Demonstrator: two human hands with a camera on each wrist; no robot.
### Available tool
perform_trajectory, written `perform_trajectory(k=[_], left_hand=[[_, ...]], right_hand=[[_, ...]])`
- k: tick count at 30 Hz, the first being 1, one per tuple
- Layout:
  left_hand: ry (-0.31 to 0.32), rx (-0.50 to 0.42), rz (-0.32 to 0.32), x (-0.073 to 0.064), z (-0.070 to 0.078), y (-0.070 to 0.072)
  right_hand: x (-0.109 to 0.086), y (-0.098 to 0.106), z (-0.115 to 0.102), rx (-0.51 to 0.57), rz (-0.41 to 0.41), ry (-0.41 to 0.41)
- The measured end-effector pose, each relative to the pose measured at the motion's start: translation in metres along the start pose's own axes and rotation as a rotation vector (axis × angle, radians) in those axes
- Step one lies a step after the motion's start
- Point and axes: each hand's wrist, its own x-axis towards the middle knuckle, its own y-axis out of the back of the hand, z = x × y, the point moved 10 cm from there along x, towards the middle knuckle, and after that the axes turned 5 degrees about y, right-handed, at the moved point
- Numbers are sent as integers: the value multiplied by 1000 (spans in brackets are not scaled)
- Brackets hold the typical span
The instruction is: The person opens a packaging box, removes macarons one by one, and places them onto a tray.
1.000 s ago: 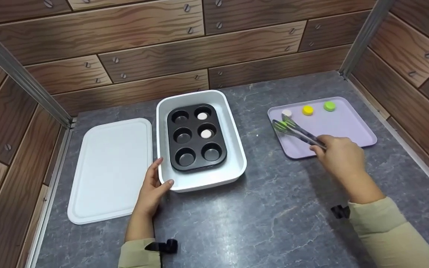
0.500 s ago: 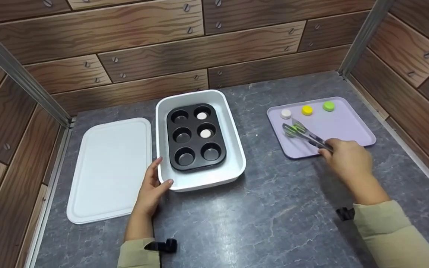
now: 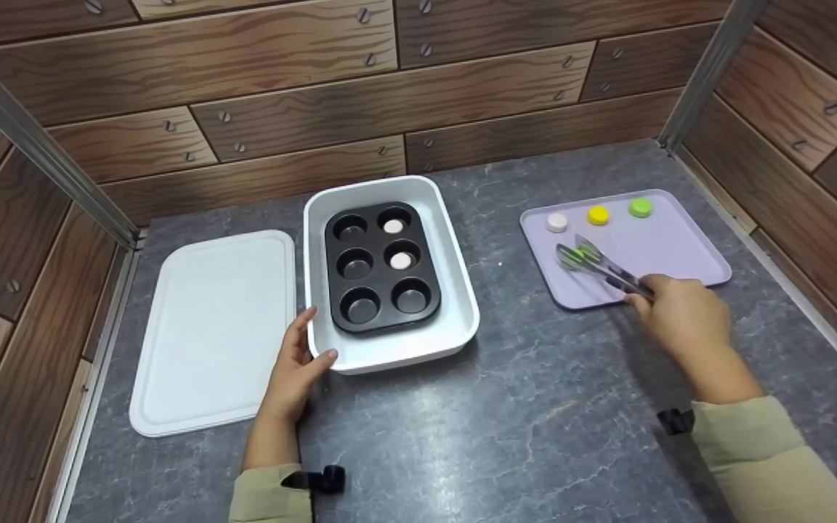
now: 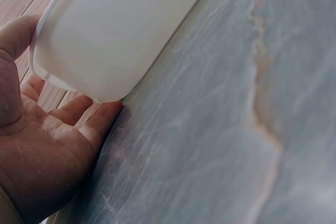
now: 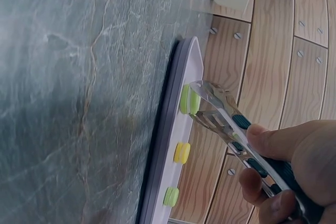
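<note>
My right hand [image 3: 687,319] grips a pair of metal tongs [image 3: 607,274] with dark grips. Their spread tips stand on either side of a green macaron [image 5: 189,99] at the left part of a lilac tray [image 3: 669,250]. A white macaron [image 3: 556,223], a yellow macaron [image 3: 598,215] and another green macaron [image 3: 640,208] lie along its far side. My left hand [image 3: 295,374] holds the near left corner of a white container [image 3: 389,356], thumb at the rim, fingers along the outer wall. Inside sits a black muffin tin [image 3: 382,278]; two right-hand cups hold white macarons [image 3: 400,261].
A white lid [image 3: 215,334] lies flat on the table to the left of the container. Bare grey marbled tabletop [image 3: 527,407] spans the front and the gap between container and tray. Wood-patterned walls [image 3: 302,123] close off the back and both sides.
My right hand has moved the tongs slightly right and toward me, and the green macaron between their tips has shifted away from the white one. The left hand stays at the container.
</note>
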Motion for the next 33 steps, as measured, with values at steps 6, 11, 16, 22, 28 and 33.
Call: perform_trajectory(k=[6, 11, 16, 22, 28, 33], left_hand=[[0, 1, 1, 1, -1, 0], [0, -4, 4, 0, -1, 0], [-7, -9, -3, 0, 0, 0], [-9, -2, -6, 1, 0, -1], [-8, 1, -1, 0, 0, 0], [-7, 8, -1, 0, 0, 0]], right_hand=[[-4, 3, 1, 15, 14, -5], [-8, 2, 4, 37, 7, -21], [-10, 1, 5, 48, 2, -34], [-12, 10, 3, 53, 73, -43], [-11, 14, -2, 58, 122, -50], [-9, 14, -14, 100, 207, -5]])
